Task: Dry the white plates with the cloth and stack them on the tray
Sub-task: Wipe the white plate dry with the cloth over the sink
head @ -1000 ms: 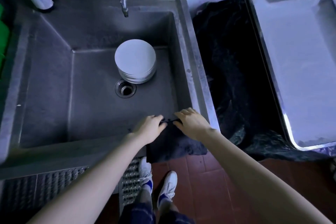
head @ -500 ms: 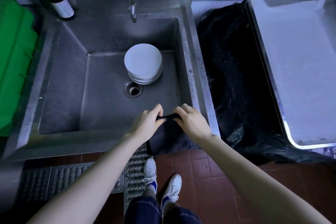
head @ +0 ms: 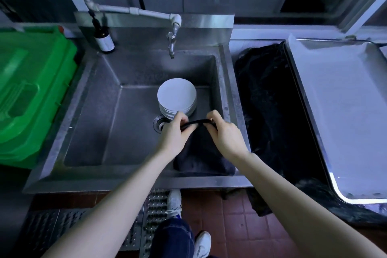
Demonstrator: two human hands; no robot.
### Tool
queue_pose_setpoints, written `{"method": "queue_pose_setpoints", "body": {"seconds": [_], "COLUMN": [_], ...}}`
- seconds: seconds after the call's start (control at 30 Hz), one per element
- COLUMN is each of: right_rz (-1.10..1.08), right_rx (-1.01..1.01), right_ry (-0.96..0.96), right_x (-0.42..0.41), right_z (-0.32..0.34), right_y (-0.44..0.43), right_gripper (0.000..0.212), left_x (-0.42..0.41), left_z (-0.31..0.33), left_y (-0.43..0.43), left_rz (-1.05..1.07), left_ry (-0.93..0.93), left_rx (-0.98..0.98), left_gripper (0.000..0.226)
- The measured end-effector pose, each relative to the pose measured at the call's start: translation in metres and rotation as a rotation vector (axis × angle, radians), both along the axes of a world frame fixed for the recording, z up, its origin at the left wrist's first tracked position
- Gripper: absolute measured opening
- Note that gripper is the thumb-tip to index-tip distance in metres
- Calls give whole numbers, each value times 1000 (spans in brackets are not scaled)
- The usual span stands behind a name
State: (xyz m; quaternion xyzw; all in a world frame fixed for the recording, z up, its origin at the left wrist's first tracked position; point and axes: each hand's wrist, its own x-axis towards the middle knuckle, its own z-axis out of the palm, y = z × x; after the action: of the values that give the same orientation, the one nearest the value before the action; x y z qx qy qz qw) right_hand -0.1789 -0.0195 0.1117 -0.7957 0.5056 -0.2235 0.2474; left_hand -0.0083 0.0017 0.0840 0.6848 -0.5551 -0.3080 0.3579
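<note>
Steel sink (head: 94, 111), red tile floor (head: 230, 216). Green bin (head: 25, 94) on the left; black bag (head: 268, 100), then lined tray (head: 339, 111) on the right. White plates (head: 177, 94) stacked in the sink beside the drain (head: 159, 124). Left hand (head: 174, 132) and right hand (head: 225, 132) both pinch the top edge of the dark cloth (head: 203, 153), fingers curled. The cloth hangs at the sink's near right corner.

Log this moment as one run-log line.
stage: prep | left hand: pinches dark cloth top edge | right hand: pinches same edge | white plates: stacked in sink, untouched | tray: no plates
</note>
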Motion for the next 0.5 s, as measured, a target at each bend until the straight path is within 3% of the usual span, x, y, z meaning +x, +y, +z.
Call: {"method": "queue_pose_setpoints", "body": {"seconds": [0.17, 0.4, 0.5], "right_rz": [-126, -66, -120], "right_rx": [195, 457, 446], "right_ry": [-107, -66, -190], "right_x": [26, 60, 81], "right_z": [3, -4, -6], "right_y": [-44, -107, -133], "right_gripper": [12, 30, 22], "left_x": [29, 67, 79], "left_z": [-3, -11, -7], "left_y": [-33, -102, -124], "left_rz": [-93, -25, -34], "left_ry": [96, 233, 429], "left_rx": [125, 188, 343], "left_gripper": [38, 17, 23]}}
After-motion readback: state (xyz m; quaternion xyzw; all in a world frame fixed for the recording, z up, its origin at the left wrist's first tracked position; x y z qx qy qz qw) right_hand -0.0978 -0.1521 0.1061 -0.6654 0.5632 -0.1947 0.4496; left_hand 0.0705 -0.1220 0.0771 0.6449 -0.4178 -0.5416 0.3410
